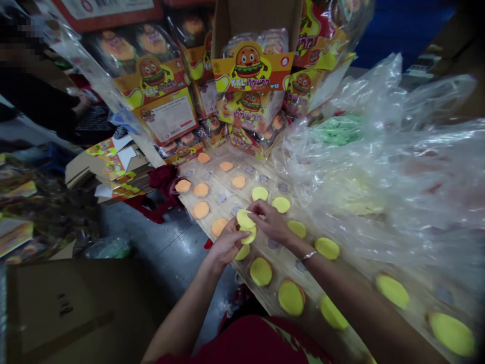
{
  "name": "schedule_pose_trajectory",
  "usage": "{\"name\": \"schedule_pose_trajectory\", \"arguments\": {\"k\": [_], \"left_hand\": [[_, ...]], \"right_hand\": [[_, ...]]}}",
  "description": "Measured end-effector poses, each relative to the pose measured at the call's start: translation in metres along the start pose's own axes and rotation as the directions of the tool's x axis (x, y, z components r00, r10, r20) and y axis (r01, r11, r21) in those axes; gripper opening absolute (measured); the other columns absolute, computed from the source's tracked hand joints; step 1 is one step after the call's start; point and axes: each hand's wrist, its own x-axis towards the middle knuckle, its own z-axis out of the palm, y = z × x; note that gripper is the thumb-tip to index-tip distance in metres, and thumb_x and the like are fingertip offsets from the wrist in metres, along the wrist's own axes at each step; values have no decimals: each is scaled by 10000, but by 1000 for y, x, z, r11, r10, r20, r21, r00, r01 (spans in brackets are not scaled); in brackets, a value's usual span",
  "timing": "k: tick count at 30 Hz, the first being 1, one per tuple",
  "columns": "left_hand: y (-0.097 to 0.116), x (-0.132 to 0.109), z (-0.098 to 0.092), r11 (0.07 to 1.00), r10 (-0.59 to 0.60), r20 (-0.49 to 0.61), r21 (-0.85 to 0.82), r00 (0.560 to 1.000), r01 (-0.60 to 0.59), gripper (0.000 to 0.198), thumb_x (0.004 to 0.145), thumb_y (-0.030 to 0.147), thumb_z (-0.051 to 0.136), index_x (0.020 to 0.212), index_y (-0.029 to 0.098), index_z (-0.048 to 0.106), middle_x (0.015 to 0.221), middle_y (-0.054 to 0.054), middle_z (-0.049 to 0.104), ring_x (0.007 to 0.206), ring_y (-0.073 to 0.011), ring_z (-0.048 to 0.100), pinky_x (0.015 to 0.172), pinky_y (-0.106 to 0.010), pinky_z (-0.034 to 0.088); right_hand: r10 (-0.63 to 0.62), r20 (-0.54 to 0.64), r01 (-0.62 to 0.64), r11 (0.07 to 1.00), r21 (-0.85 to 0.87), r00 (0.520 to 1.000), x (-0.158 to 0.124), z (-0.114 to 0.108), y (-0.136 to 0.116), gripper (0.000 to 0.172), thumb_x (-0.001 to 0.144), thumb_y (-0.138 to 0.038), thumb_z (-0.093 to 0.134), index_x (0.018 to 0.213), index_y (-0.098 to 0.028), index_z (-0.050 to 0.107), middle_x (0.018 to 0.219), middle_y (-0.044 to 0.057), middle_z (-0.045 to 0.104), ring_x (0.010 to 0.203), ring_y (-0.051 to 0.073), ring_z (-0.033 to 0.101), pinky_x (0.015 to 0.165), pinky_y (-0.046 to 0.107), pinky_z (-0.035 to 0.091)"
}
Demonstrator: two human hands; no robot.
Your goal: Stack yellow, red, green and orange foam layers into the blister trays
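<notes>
Both hands are working mid-counter, near its left edge. Left hand [226, 246] is curling half-shut around a small yellow stack [250, 234], thumb on top. Right hand [271, 220] is pinching the top disc [244, 218] by its rim, other fingers loose. I'm holding them directly over the blister sheet [280, 265], probably so the stack stays square above the pockets. Orange discs [200, 190] are sitting in the far rows, seated yellow discs [291, 297] in the near ones. Burger packs [248, 68] at the far edge are showing "XXL"; the remaining script isn't legible.
</notes>
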Motion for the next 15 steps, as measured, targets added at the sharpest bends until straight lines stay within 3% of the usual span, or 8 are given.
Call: {"name": "schedule_pose_trajectory", "arguments": {"k": [3, 6, 8, 10, 12, 15], "left_hand": [[14, -6, -21, 995, 76, -112, 80, 991, -67, 557, 514, 109, 836, 1026, 143, 621, 882, -43, 696, 729, -138, 647, 693, -233, 498], [33, -3, -52, 944, 303, -283, 223, 910, -244, 495, 499, 145, 833, 952, 142, 634, 814, -14, 681, 668, -111, 610, 645, -208, 470], [40, 3, -70, 893, 391, -311, 356, 867, -275, 424, 539, 204, 799, 926, 147, 638, 787, -6, 671, 642, -109, 587, 622, -213, 455], [39, 9, -81, 812, 429, -271, 534, 862, -236, 321, 601, 265, 731, 888, 147, 647, 741, -3, 653, 610, -118, 559, 597, -232, 437], [32, 15, -84, 711, 461, -224, 672, 859, -206, 219, 628, 264, 677, 814, 151, 655, 698, 4, 628, 613, -128, 533, 604, -247, 423], [20, 18, -84, 562, 551, -163, 797, 818, -220, 117, 652, 219, 635, 760, 174, 646, 712, 9, 621, 687, -149, 534, 685, -274, 427]], "right_hand": [[282, -145, -213, 906, 366, 949, 1, -2, 3, 253, 771, -416, 605, 868, -216, 485, 759, -21, 544, 661, 130, 518, 579, 245, 434], [456, -111, -345, 790, 506, 883, -2, -8, 5, 398, 686, -427, 677, 970, -215, 497, 812, -18, 577, 658, 125, 528, 545, 227, 415], [463, -51, -387, 792, 472, 885, -6, -11, 7, 430, 653, -408, 708, 981, -195, 528, 816, -15, 587, 657, 119, 525, 560, 228, 411], [449, -14, -404, 817, 412, 893, -11, -10, 9, 400, 648, -401, 706, 943, -175, 559, 784, -20, 580, 651, 114, 515, 584, 235, 409], [437, -7, -405, 839, 365, 899, -14, -7, 12, 377, 659, -401, 688, 933, -168, 574, 778, -20, 580, 660, 118, 512, 604, 243, 410], [414, -14, -391, 869, 304, 910, -16, -4, 16, 356, 678, -404, 661, 937, -172, 585, 787, -16, 586, 680, 129, 511, 613, 250, 413]]}}
